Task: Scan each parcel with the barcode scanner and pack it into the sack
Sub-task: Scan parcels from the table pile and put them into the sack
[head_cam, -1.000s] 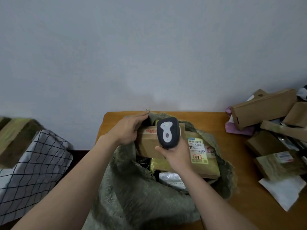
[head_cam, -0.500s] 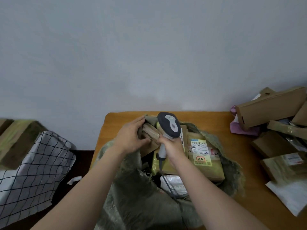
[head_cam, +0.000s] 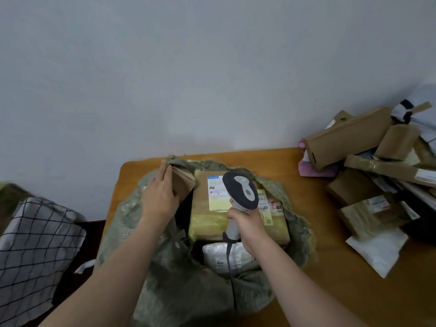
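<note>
A grey-green woven sack [head_cam: 165, 279] lies open on the wooden table [head_cam: 330, 291]. Inside it a large brown box with a white and yellow label [head_cam: 212, 223] lies flat, with a white plastic parcel [head_cam: 226, 256] below it. My left hand [head_cam: 160, 197] presses a small brown cardboard parcel [head_cam: 182, 185] down at the sack's far left edge, fingers straight along its side. My right hand [head_cam: 247, 223] grips the handle of the grey and black barcode scanner [head_cam: 240, 190], whose head hangs over the large box. The scanner's cable runs down over the sack.
A heap of brown boxes [head_cam: 349, 135] and padded mailers fills the table's right side, with a white mailer [head_cam: 377, 249] at its front and a pink pouch [head_cam: 313, 166] at its back left. A black-and-white checked cloth [head_cam: 35, 244] lies left of the table, below its level.
My left hand has pushed the small brown parcel from the sack's middle to its far left edge. The scanner has turned upright and shifted right over the large box.
</note>
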The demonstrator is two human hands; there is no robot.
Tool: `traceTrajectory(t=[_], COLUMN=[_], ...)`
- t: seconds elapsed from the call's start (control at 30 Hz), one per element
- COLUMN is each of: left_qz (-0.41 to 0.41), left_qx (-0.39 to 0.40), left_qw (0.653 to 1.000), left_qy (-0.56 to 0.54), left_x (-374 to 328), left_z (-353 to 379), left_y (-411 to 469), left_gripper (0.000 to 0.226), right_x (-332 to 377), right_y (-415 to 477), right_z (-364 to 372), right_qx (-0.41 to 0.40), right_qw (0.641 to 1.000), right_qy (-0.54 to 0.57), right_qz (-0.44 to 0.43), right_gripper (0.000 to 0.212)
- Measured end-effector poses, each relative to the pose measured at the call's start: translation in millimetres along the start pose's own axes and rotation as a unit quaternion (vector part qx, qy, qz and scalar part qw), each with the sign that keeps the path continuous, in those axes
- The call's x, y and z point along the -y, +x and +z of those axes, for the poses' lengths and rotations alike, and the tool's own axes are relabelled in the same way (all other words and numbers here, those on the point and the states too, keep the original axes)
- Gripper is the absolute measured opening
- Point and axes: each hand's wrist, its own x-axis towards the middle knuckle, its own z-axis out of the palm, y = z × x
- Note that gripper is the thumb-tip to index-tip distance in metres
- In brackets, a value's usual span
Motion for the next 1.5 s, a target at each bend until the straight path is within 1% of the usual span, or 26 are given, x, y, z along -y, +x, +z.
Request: traceTrajectory(t=[0.07,0.13,0.2,0.23,0.27,0.3,0.33,0.4,0.47,0.53,0.57,0.63,0.67,0.7,0.77,0.9,1.0,1.1,1.23,1.33,1.4,1.5], left_qz=[-0.011,-0.026,-0.030,-0.026,-0.021,-0.014,-0.003,0.028,0.054,0.085,0.100,0.121,0.130,0.139,0.152,0.168,0.157,0.161,0.165,0.149,0.142,0.128], left_qx=[0.011,-0.011,-0.051,-0.070,-0.080,-0.085,-0.088,-0.097,-0.099,-0.082,-0.069,-0.045,-0.032,-0.020,0.010,0.079,0.149,0.184,0.195,0.176,0.168,0.184], left_qw=[0.999,0.998,0.998,0.997,0.996,0.996,0.996,0.992,0.989,0.986,0.985,0.983,0.982,0.981,0.979,0.970,0.962,0.959,0.961,0.971,0.975,0.975], left_qy=[0.037,0.051,0.037,0.027,0.013,-0.006,-0.028,-0.069,-0.098,-0.116,-0.122,-0.133,-0.135,-0.134,-0.133,-0.156,-0.166,-0.145,-0.106,-0.058,-0.031,0.011], left_x=[-4,-9,-18,-26,-35,-49,-64,-100,-138,-178,-198,-238,-259,-279,-319,-389,-433,-469,-501,-518,-527,-537], left_z=[4,8,12,14,13,12,11,10,14,19,23,33,38,43,53,80,107,136,171,194,207,226], left_y=[-16,-36,-53,-59,-63,-66,-69,-76,-84,-92,-96,-104,-108,-112,-120,-135,-141,-143,-132,-113,-102,-88], left_gripper=[0.102,0.105,0.094,0.087,0.081,0.079,0.078,0.075,0.069,0.066,0.066,0.070,0.074,0.076,0.075,0.073,0.072,0.070,0.080,0.094,0.107,0.127], right_x=[-2,-3,-6,-7,-8,-10,-12,-16,-20,-24,-22,-18,-19,-20,-22,-32,-44,-54,-74,-88,-94,-101], right_y=[-3,-9,-16,-19,-22,-24,-25,-29,-35,-37,-40,-45,-45,-45,-47,-50,-54,-58,-59,-55,-51,-45], right_z=[-10,-20,-31,-38,-47,-56,-67,-92,-120,-154,-172,-210,-231,-250,-289,-362,-409,-446,-480,-491,-494,-498], right_qx=[0.008,0.005,0.018,0.025,0.028,0.025,0.025,0.028,0.021,0.004,-0.004,-0.022,-0.027,-0.036,-0.050,-0.092,-0.106,-0.135,-0.169,-0.177,-0.176,-0.168], right_qw=[1.000,0.999,0.998,0.998,0.997,0.997,0.998,0.999,0.999,0.999,0.999,0.998,0.996,0.995,0.992,0.988,0.986,0.984,0.980,0.978,0.977,0.979], right_qy=[-0.007,-0.021,-0.033,-0.036,-0.044,-0.049,-0.045,-0.025,-0.010,0.008,0.022,0.058,0.075,0.091,0.114,0.124,0.125,0.119,0.104,0.114,0.121,0.117], right_qz=[-0.010,-0.026,-0.041,-0.044,-0.049,-0.048,-0.047,-0.035,-0.038,-0.035,-0.032,-0.031,-0.026,-0.017,-0.012,-0.010,-0.014,-0.012,-0.003,0.012,0.020,0.019], right_gripper=[0.026,0.013,0.036,0.036,0.029,0.020,0.020,0.035,0.037,0.045,0.045,0.025,0.019,0.017,0.018,0.022,0.024,0.023,0.012,0.021,0.020,0.019])
